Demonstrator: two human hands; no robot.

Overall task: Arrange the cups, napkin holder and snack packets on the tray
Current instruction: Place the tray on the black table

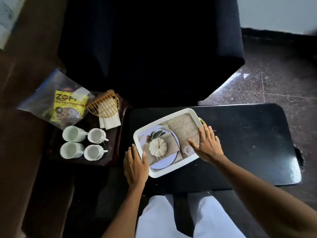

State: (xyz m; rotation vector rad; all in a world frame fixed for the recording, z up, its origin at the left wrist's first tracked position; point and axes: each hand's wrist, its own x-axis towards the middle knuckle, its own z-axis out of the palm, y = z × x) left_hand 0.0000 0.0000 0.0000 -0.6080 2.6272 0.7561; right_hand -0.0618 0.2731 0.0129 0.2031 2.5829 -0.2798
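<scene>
A white rectangular tray [173,115] with a printed pumpkin picture lies tilted on a black table. My left hand [135,166] grips its near left edge, thumb over the rim. My right hand [206,143] rests on its right edge, fingers spread, thumb inside the tray. On a dark side table to the left stand several white cups [72,133], a gold wire napkin holder [104,104] lying over white napkins [110,121], and a yellow snack packet [68,107] inside a clear plastic bag.
The black table [248,143] extends to the right of the tray. A chair draped in black cloth [151,48] stands behind it. The dark side table [106,158] sits close to the left. Speckled floor shows at the right.
</scene>
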